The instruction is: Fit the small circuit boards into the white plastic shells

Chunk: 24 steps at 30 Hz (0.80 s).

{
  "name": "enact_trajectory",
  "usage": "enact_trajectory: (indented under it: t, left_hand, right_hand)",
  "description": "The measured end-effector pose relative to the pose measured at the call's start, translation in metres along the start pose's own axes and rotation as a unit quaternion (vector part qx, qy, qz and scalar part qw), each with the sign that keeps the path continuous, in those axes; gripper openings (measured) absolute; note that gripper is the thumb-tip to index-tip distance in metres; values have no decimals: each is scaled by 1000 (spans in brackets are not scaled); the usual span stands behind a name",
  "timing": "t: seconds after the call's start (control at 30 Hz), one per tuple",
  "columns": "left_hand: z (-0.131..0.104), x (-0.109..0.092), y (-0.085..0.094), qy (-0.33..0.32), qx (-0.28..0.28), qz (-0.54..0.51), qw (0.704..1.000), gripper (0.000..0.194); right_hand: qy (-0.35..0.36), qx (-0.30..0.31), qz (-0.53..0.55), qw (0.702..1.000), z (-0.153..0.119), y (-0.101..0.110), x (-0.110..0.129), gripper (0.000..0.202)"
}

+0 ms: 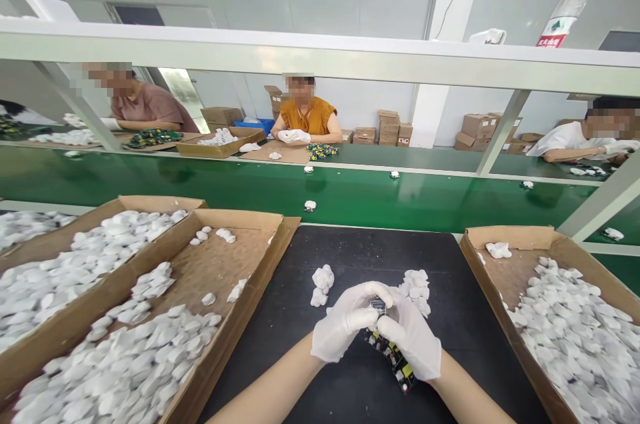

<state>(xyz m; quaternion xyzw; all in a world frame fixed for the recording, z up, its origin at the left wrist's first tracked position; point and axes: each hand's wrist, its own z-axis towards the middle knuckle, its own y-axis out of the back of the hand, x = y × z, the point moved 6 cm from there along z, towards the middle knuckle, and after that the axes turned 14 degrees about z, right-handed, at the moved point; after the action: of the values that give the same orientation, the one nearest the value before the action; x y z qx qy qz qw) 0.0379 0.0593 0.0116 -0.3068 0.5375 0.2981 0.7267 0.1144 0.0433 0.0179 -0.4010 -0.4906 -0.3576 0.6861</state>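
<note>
Both my hands wear white gloves and meet over the black mat. Between the fingertips of my left hand and my right hand is a small dark circuit board, gripped from both sides. Beneath and beside my right hand lies a row of circuit boards with yellow and green parts, partly hidden by the glove. One small heap of white foam-like pieces rests beyond my left hand. Another white heap sits just past my right hand.
Cardboard trays of white pieces stand at left and right. Ahead runs a green conveyor belt carrying several small white-topped items. A white frame crosses above it, with a bottle on top. Several people work across the belt.
</note>
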Motion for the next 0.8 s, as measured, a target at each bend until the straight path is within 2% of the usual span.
enact_trajectory:
  t: [0.1, 0.2, 0.4, 0.5, 0.67, 0.8]
  left_hand:
    - [0, 3, 0, 25, -3, -7, 1000, 29]
    - [-1, 7, 1, 58, -14, -14, 998, 33]
    - [-1, 11, 2, 57, -26, -42, 997, 39]
    - [-2, 12, 2, 74, -34, 5, 997, 37]
    - [-3, 12, 3, 53, -55, 57, 995, 50]
    - [-6, 16, 4, 49, -63, 82, 993, 46]
  right_hand:
    - [-2, -13, -6, 1000, 0, 2, 0, 32]
    - [1, -8, -6, 1000, 0, 2, 2, 40]
    - [-41, -7, 10, 999, -3, 4, -3, 51]
    - [-55, -8, 29, 998, -4, 6, -7, 48]
    - [-51, -35, -2, 998, -5, 9, -7, 42]
    - [-53, -43, 6, 998, -5, 8, -9, 41]
